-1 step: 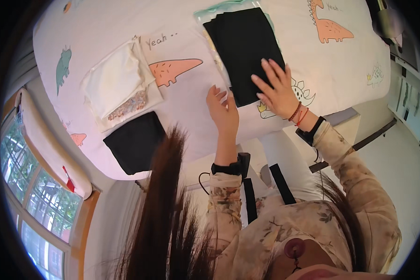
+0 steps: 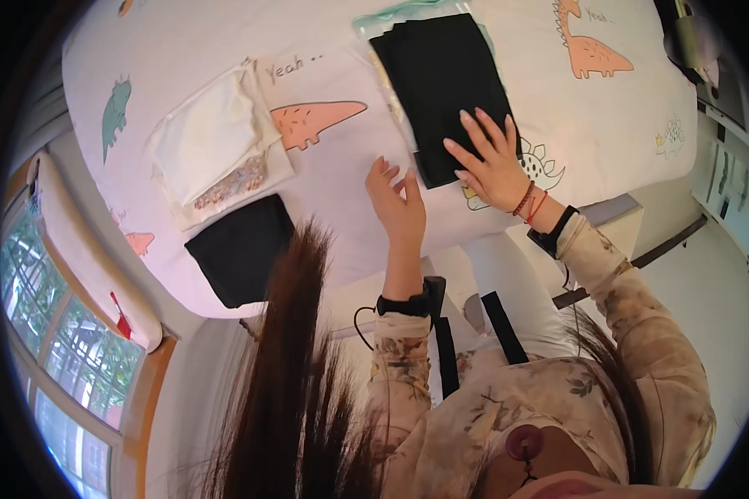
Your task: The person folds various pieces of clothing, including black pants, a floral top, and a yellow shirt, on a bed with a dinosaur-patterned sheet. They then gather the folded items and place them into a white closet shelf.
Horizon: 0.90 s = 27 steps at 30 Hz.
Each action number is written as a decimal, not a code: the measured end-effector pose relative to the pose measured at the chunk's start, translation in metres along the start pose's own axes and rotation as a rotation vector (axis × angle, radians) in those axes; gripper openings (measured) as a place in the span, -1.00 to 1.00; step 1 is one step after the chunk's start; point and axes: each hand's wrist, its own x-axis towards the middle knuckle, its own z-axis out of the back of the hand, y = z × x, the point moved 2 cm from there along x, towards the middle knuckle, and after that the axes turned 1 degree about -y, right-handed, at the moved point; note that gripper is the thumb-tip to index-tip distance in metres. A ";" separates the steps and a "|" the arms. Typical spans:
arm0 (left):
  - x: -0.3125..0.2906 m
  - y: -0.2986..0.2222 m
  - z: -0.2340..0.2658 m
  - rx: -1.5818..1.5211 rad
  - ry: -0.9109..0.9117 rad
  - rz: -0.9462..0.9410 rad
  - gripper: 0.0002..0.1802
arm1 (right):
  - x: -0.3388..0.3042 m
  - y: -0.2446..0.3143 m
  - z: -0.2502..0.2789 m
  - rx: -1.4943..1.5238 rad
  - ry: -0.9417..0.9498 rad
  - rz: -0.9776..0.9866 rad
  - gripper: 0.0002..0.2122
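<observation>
A long black folded cloth [image 2: 441,91] lies on the patterned bed cover, its far end layered in uneven steps. Under it, pale green-edged fabric or packaging [image 2: 366,25] shows along the far and left sides. My right hand [image 2: 495,166] rests palm down on the cloth's near right edge, fingers spread. Just left of the cloth's near corner is my left hand [image 2: 397,200], its fingers loosely bent and apart, with nothing in them. Farther left sits a stack of cream folded cloth [image 2: 204,137] with a floral patch showing. A smaller black folded piece [image 2: 241,249] is beside it, nearer me.
The bed cover [image 2: 341,175] is pale pink with printed dinosaurs. Strands of long hair [image 2: 283,333] hang in front of the near left edge. A window [image 2: 83,358] is at the left, and a white cabinet [image 2: 732,183] stands at the right.
The bed and cloths appear shifted slightly right in view. My left hand is now a little farther from the black cloth's corner; my right hand sits slightly nearer me on it.
</observation>
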 end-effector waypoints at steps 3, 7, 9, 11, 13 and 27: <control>-0.029 0.019 0.049 0.082 -0.093 -0.049 -0.48 | 0.008 0.012 -0.033 -0.048 0.128 0.016 -0.48; -0.069 0.062 0.137 0.285 -0.297 -0.153 -0.48 | 0.014 0.015 -0.071 -0.238 0.198 0.000 -0.45; -0.080 0.085 0.184 0.305 -0.363 -0.019 -0.51 | 0.017 0.025 -0.071 -0.206 0.086 -0.028 -0.45; -0.091 0.091 0.219 0.310 -0.452 0.037 -0.46 | 0.011 0.024 -0.077 -0.274 0.144 -0.003 -0.47; -0.094 0.100 0.252 0.317 -0.507 0.073 -0.48 | 0.018 0.031 -0.078 -0.370 0.160 -0.037 -0.48; -0.029 0.168 0.353 -0.616 -0.672 0.336 -0.54 | 0.092 0.258 -0.148 0.756 0.078 -0.324 -0.53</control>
